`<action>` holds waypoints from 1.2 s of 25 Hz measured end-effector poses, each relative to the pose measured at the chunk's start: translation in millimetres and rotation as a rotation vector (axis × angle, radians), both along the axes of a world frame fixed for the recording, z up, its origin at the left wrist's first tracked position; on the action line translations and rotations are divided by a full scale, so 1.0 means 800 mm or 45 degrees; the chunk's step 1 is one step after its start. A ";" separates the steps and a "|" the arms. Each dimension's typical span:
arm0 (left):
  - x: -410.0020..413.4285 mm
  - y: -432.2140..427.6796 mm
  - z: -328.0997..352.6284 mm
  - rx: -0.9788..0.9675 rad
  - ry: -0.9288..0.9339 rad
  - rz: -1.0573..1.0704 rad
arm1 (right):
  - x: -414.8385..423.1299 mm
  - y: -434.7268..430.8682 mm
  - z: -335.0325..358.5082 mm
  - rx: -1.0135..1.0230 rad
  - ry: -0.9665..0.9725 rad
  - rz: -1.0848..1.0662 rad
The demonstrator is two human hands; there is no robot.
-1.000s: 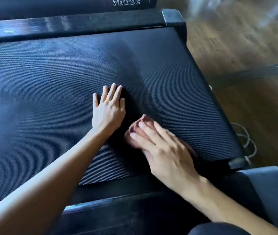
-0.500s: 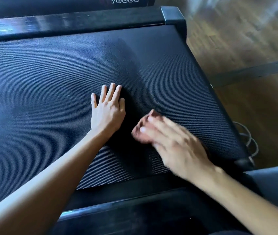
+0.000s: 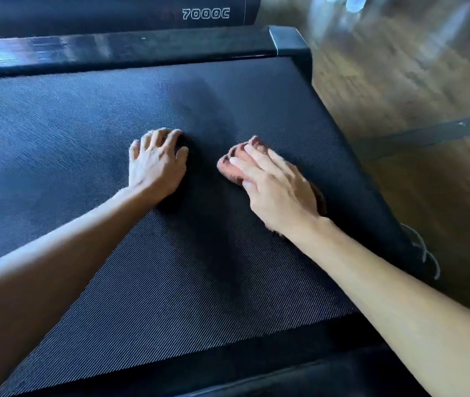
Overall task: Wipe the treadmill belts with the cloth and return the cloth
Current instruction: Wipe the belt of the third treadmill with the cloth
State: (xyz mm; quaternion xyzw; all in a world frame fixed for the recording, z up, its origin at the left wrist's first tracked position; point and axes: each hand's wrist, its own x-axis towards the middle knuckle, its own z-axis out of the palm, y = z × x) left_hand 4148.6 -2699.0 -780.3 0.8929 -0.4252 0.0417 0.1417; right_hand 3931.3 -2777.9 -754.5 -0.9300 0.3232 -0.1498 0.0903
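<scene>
The black ribbed treadmill belt fills most of the view. A crumpled reddish-brown cloth lies on it right of centre. My right hand lies on top of the cloth and presses it down with straight fingers; most of the cloth is hidden under the palm. My left hand rests on the bare belt a little to the cloth's left, fingers arched with the tips on the belt, holding nothing. A darker streak runs up the belt between the two hands.
A glossy black side rail borders the belt's far edge, and behind it is another machine marked 7000C. Wooden floor lies to the right, crossed by a dark bar. A light cable trails beside the belt.
My right hand has slid the cloth farther up the belt, away from me. My left hand's fingers went from flat to arched. The view has moved closer over the belt.
</scene>
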 end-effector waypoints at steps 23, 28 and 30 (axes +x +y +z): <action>0.062 -0.031 -0.014 0.055 -0.016 0.021 | 0.136 -0.075 -0.025 -0.076 -0.106 -0.082; 0.062 -0.030 -0.017 0.078 -0.039 0.017 | 0.113 -0.052 -0.031 -0.140 -0.179 0.103; 0.061 -0.030 -0.015 0.086 -0.029 0.012 | 0.175 -0.122 -0.025 -0.068 -0.083 -0.053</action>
